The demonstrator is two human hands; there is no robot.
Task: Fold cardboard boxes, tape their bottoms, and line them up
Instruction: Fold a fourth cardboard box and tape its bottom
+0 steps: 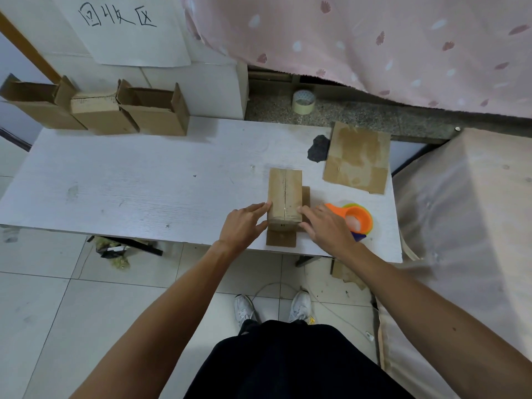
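Note:
A small cardboard box (285, 197) stands bottom-up near the table's front edge, its two bottom flaps meeting in a centre seam, with loose flaps spread flat under it. My left hand (244, 224) presses its left side with fingers apart. My right hand (325, 226) touches its right front corner, fingers spread. An orange tape dispenser (355, 218) lies just right of my right hand. Three folded boxes (100, 110) stand in a row at the table's back left, tops open. A flat unfolded cardboard blank (357, 158) lies at the back right.
The white table (129, 182) has a dark chipped spot (319, 148) beside the blank. A spare tape roll (303, 101) sits on the ledge behind. A covered mattress (466, 226) borders the table's right side. Scrap lies on the tiled floor under the table.

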